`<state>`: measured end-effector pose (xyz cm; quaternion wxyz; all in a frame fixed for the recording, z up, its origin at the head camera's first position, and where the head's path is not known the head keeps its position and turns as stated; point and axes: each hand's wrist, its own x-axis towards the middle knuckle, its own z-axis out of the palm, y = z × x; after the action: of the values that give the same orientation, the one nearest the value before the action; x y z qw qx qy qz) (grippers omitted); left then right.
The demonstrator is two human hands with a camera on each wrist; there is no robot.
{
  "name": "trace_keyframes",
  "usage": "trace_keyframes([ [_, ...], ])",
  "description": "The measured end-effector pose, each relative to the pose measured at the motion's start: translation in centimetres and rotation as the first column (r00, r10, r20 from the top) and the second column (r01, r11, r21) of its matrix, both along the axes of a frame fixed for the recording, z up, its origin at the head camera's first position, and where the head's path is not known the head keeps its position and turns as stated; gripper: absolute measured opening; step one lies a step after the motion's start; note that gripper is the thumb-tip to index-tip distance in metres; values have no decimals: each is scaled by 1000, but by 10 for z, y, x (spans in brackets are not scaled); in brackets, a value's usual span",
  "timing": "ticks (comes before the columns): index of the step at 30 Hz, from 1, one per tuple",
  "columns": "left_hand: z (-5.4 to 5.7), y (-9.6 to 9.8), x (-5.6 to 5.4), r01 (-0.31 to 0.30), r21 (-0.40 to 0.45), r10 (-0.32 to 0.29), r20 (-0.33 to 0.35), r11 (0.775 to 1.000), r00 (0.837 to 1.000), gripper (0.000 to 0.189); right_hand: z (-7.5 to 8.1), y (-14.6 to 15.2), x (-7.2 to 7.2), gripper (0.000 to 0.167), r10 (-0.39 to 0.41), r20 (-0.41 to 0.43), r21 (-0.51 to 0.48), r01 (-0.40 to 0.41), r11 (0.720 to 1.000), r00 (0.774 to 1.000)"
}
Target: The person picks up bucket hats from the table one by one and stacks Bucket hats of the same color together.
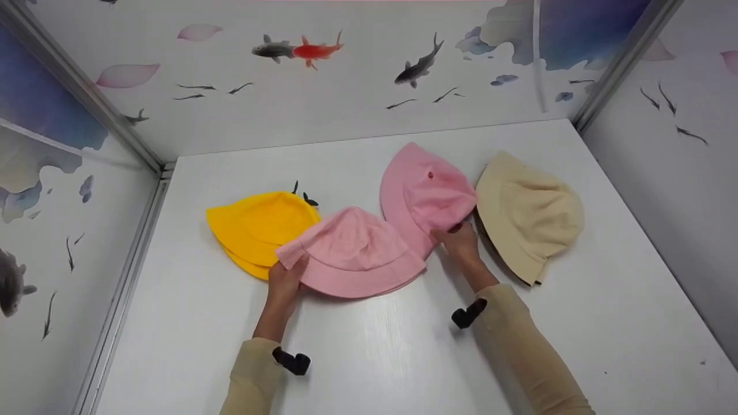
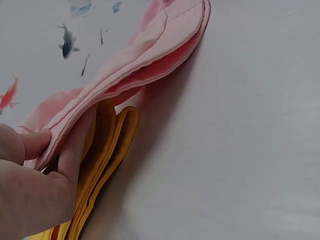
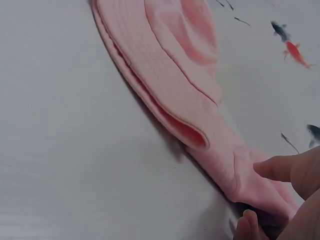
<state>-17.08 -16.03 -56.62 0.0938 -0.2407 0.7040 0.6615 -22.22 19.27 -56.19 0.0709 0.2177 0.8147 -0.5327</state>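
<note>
The light pink bucket hat (image 1: 360, 239) lies folded flat, its brim toward the person. My left hand (image 1: 285, 288) pinches the left end of that brim, thumb on top and fingers underneath, as the left wrist view shows. Overlapped by this corner is a yellow hat (image 1: 259, 225), whose folded brim (image 2: 107, 160) hangs below the fingers. A deeper pink bucket hat (image 1: 435, 193) lies partly under the light pink one. At its lower edge my right hand (image 1: 463, 248) holds the fabric, with the thumb (image 3: 275, 167) on top and fingertips (image 3: 250, 217) below the edge.
To the right lies a beige bucket hat (image 1: 530, 213) with a dark underside, next to the deeper pink one. A dark green leaf-like trim (image 1: 309, 199) sticks up behind the yellow hat. Printed panels (image 1: 357, 109) with fish border the white table (image 1: 369, 369).
</note>
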Motion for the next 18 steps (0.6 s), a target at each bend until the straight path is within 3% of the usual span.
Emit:
trace_keyframes([
  [4, -2, 0, 0, -3, 9, 3, -5, 1000, 1000, 55, 1, 1, -3, 72, 33, 69, 74, -38, 997, 997],
  [11, -3, 1, -2, -29, 12, 29, -36, 1000, 999, 52, 0, 4, -6, 52, 94, 111, 117, -107, 987, 989],
  [18, -4, 1, -2, -28, 43, 28, -18, 999, 999, 51, 4, 6, -9, 34, 117, 120, 117, -131, 984, 986],
])
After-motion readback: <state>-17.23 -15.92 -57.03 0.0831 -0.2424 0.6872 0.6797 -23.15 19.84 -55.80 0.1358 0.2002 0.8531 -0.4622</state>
